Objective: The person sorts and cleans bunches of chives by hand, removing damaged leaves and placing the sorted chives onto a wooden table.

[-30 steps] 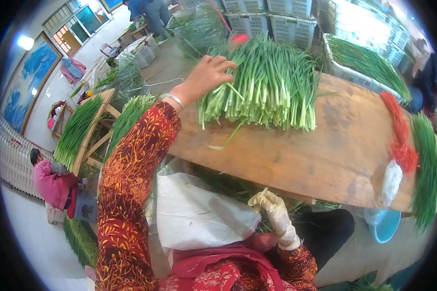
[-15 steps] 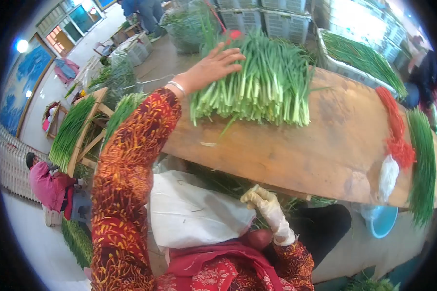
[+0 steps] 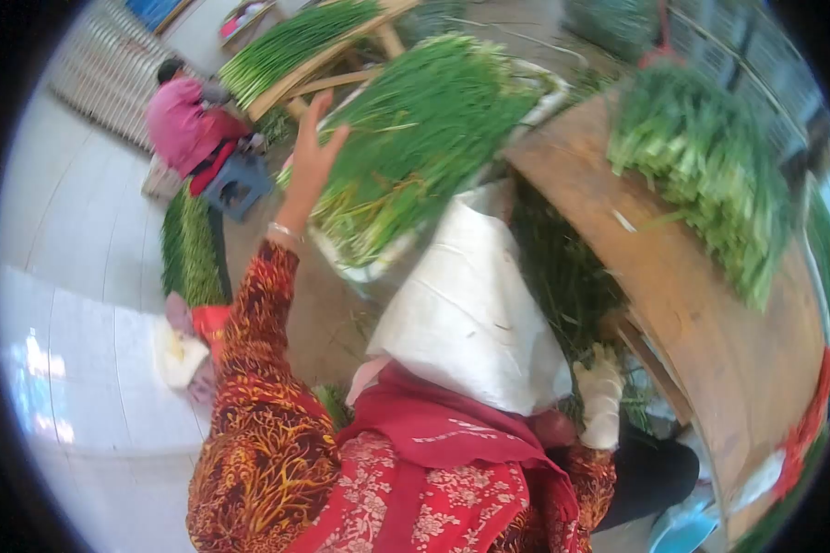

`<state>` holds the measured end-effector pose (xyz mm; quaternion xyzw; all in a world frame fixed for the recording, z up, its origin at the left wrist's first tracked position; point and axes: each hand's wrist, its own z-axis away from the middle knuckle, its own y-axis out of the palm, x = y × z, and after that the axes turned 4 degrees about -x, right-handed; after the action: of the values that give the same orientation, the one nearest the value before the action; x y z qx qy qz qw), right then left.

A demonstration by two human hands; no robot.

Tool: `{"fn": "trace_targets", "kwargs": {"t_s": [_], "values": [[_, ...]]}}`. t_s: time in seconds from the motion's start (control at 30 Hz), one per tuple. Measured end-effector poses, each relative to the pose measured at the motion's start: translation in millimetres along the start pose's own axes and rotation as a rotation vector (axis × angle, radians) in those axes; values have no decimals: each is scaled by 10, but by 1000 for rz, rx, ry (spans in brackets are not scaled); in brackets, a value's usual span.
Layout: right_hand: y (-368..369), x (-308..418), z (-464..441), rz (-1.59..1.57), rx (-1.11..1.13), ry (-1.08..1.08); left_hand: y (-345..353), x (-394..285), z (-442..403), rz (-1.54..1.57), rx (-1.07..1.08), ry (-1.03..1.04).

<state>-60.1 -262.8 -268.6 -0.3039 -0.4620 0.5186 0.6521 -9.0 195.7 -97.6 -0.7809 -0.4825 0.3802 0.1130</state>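
My left hand [image 3: 312,170], bare with a bracelet at the wrist, is raised with its fingers apart and nothing in them. It is at the left edge of a white crate [image 3: 364,274] heaped with long garlic chives [image 3: 424,138]. My right hand [image 3: 601,396], in a pale glove, stays low beside the white sheet [image 3: 475,313] over my lap, near the table edge. Its fingers look curled; whatever they hold, if anything, cannot be made out. A trimmed pile of garlic chives [image 3: 705,170] lies on the wooden table [image 3: 650,267], away from both hands.
A person in pink [image 3: 189,124] sits on a blue stool [image 3: 237,184] at upper left, beside a wooden rack [image 3: 327,69] of chives. Red ties [image 3: 807,433] hang at the table's right end, above a blue basin [image 3: 682,530]. More greens [image 3: 192,244] lie on the floor.
My view has swung left, bringing the crate of chives into sight. My left hand has moved off the pile on the table to the crate's side. My right hand stays low by my lap.
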Motion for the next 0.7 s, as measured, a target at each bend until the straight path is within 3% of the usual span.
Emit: {"fn": "trace_targets", "kwargs": {"t_s": [0.07, 0.1, 0.17, 0.27, 0.47, 0.63, 0.7], "values": [[160, -213, -188, -241, 116, -90, -271, 231, 581, 117, -151, -418], [51, -123, -123, -373, 85, -179, -363, 486, 887, 70, -145, -468], [205, -115, -129, -575, 132, -161, -494, 734, 1328, 14, -153, -535], [389, -19, -101, -275, 91, -261, -417, 775, 1565, -231, -36, -605], [1038, -422, -204, -461, 148, -273, -466, 1128, 1194, -639, 89, -351], [1006, -383, -189, -537, 146, -132, -471, 1599, 854, -667, 227, -256], [981, -332, -132, -511, 149, -147, -545, 1708, 727, -688, 415, -313]]}}
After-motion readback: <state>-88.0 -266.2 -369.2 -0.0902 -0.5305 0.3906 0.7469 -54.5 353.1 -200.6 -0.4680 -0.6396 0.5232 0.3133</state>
